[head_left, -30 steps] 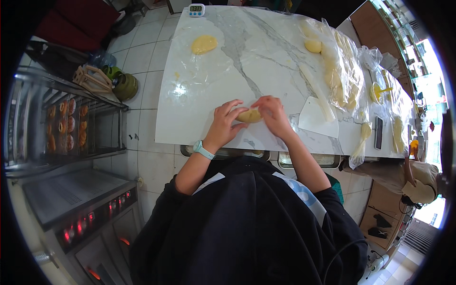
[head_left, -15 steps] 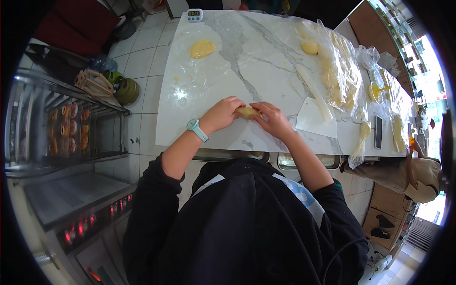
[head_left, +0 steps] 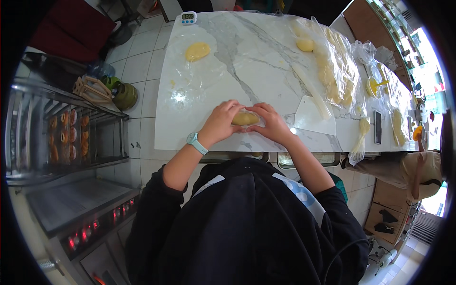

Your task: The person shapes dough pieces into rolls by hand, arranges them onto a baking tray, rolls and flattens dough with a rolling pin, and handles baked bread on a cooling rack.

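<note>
A small oval piece of pale yellow dough lies on the marble-patterned table near its front edge. My left hand curves around its left end, thumb on the near side and fingers on the far side. From the right, my right hand cups the other end the same way, so the fingertips of both hands nearly meet. Farther off to the left, a flattened yellow dough round rests on the table. A white scraper is to the right of my right hand, with a long pale rolling pin partly over it.
Clear plastic covers several dough pieces at the table's right. Beyond are a bowl of yellow stuff, a phone and a knotted bag. A timer stands far left. A pastry rack and an oven are left.
My hands have spread a little apart around the dough, and more of it shows between them. The person at the right has shifted slightly.
</note>
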A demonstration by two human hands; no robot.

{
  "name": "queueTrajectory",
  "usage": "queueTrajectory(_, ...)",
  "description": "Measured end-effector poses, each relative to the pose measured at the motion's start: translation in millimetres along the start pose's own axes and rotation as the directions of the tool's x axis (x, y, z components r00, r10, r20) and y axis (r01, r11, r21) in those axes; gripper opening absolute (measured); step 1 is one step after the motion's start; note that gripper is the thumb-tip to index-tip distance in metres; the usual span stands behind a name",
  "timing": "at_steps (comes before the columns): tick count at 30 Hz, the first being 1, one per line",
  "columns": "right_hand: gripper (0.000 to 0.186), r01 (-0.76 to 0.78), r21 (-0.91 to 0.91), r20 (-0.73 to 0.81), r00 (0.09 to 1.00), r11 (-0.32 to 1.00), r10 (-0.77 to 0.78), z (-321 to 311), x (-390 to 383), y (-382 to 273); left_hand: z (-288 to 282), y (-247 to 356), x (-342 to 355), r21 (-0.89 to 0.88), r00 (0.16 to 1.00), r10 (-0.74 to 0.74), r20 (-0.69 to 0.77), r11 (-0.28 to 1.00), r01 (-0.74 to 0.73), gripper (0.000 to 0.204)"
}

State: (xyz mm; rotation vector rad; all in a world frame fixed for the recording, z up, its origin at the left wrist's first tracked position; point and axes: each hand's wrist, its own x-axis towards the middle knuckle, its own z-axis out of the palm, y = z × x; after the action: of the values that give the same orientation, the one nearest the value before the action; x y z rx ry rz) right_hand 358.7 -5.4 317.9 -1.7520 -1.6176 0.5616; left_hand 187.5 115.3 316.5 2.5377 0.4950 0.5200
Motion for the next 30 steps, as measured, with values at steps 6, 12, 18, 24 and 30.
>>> queueTrajectory(6, 0.033, 0.007, 0.049, 0.026, 1.000, 0.999, -0.008, 2.1, 22.0, 29.5, 14.1, -21.1, 17.2, -0.231, 0.997, -0.028, 0.068, 0.972, 0.043, 0.035)
queueTrajectory(12, 0.030, -0.163, 0.135, 0.186, 0.973, 0.977, 0.136, -13.8, 36.7, 28.3, 8.9, -24.7, 28.4, -0.218, 0.984, -0.056, 0.169, 0.972, 0.093, 0.034)
queueTrajectory(18, 0.036, 0.054, -0.003, 0.089, 0.995, 0.999, -0.053, -5.7, 11.0, 14.2, 16.6, -17.2, 0.5, -0.218, 0.998, 0.032, 0.050, 0.976, -0.020, 0.040)
queueTrajectory(24, 0.048, 0.110, -0.039, -0.015, 0.994, 0.993, -0.111, 6.7, 18.5, 13.5, 9.1, -22.8, 5.8, -0.294, 0.997, -0.043, 0.060, 0.954, 0.059, 0.043)
queueTrajectory(30, 0.049, 0.067, 0.020, 0.127, 0.989, 0.998, -0.069, 7.4, 12.4, 12.0, -3.0, -25.6, 3.2, -0.375, 0.982, -0.045, 0.182, 0.920, 0.111, 0.037)
